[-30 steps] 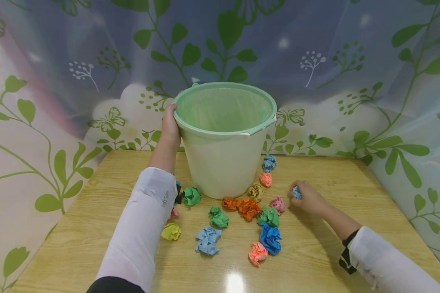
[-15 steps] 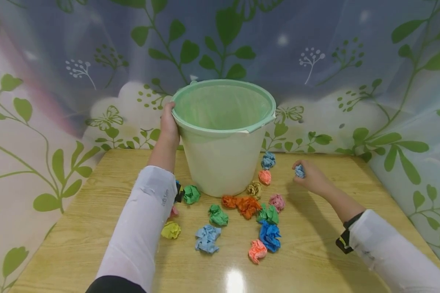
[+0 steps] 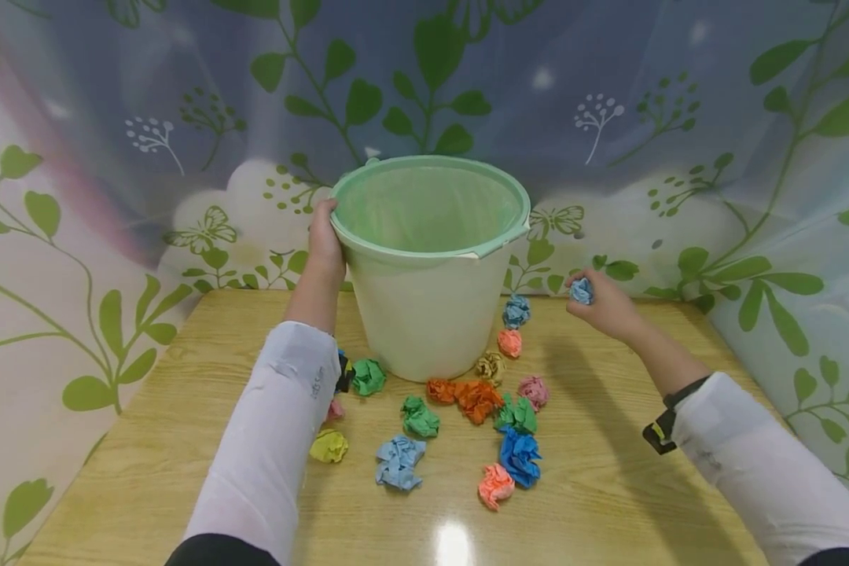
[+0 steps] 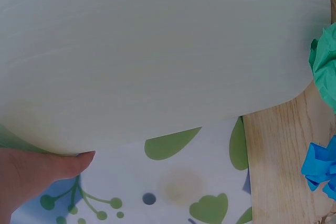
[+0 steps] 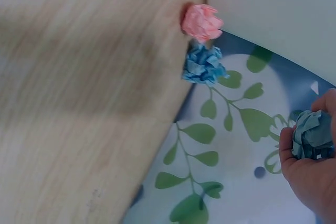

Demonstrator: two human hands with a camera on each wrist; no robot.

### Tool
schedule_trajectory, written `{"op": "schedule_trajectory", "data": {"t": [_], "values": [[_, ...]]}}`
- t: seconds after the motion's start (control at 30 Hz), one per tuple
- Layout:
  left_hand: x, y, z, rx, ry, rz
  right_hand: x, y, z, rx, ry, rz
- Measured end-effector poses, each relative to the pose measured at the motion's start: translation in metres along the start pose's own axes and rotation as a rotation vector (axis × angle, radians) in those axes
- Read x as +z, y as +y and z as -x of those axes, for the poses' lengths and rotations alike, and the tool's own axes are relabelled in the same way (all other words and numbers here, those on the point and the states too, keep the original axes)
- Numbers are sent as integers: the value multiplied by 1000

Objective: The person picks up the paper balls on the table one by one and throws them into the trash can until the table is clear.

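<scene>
A pale bucket (image 3: 428,314) with a light green rim stands upright on the wooden table. My left hand (image 3: 325,242) holds it at the left side, with fingertips at the rim. In the left wrist view a digit of the left hand (image 4: 47,167) lies against the bucket's wall (image 4: 157,61). To the right of the bucket, my right hand (image 3: 606,305) is raised over the table and pinches a light blue crumpled paper ball (image 3: 582,291). The right wrist view shows this paper ball (image 5: 313,134) between the right hand's fingers and thumb.
Several crumpled paper balls lie around the bucket's base, among them a blue one (image 3: 520,456), a yellow one (image 3: 329,446), an orange one (image 3: 478,402) and a light blue one (image 3: 399,462). A leaf-patterned backdrop (image 3: 424,79) rises behind the table (image 3: 580,511).
My right hand has risen from the table with the light blue paper ball, moving up and back towards the backdrop. My left hand stays on the bucket.
</scene>
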State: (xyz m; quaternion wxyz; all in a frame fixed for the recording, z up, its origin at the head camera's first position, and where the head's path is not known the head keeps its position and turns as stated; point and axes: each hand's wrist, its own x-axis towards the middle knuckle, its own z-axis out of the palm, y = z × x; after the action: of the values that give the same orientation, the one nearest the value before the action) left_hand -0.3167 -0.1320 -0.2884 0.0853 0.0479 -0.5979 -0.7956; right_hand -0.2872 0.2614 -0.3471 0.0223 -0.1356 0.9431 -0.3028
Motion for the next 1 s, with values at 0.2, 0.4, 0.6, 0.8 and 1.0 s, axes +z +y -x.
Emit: {"op": "schedule_trajectory", "data": {"t": [0.2,0.4,0.6,0.8,1.0], "values": [[-2,-2,1,-3,7,-3,-13,-14,-7,-33,31,5],[-1,0,0,-6,32,0,-31,-34,-13,-47,71,-34],[0,1,2,-7,29,-27,-42,-53,-18,-78,134,-86],[-1,1,2,-22,35,-37,-54,-71,-25,-96,187,-93],[1,-1,-1,-2,16,-12,-68,-92,-32,-124,234,-107]]}}
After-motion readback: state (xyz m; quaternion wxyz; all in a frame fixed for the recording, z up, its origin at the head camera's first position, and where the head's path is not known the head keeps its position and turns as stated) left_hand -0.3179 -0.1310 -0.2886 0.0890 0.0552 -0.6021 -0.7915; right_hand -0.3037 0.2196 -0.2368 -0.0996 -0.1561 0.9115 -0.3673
